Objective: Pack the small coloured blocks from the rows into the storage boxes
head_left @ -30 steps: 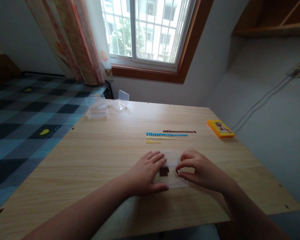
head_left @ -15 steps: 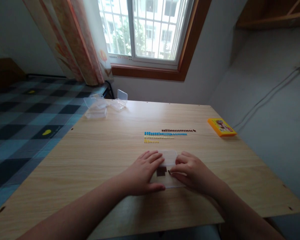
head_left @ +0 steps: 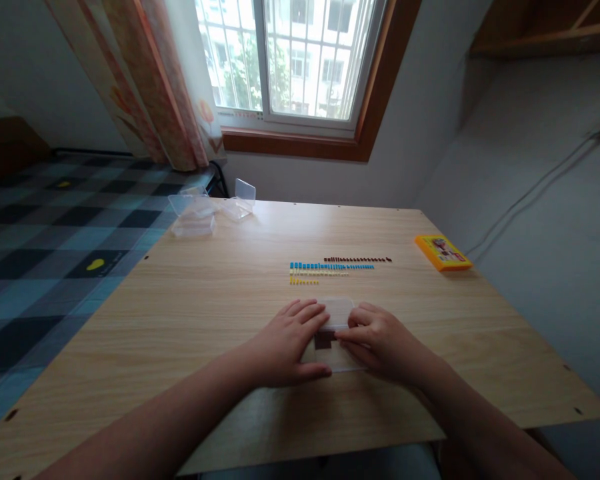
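Partway imo: brown patch (head_left: 323, 342) covers bit of clear box (head_left: 342, 362), coloured rows (head_left: 300, 266) unboxed on counter (head_left: 220, 293). Left hand (head_left: 289, 343) splayed loosely, right hand (head_left: 380, 339) pinching, can't tell what.

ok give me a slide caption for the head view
Both hands at an open clear case with dark brown pieces inside, rows of small coloured pieces lying beyond.

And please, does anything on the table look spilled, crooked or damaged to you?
Nothing looks visibly spilled or broken. One small oddity: the brown row starts farther right than the blue row, cream row and yellow row, whose left ends line up.
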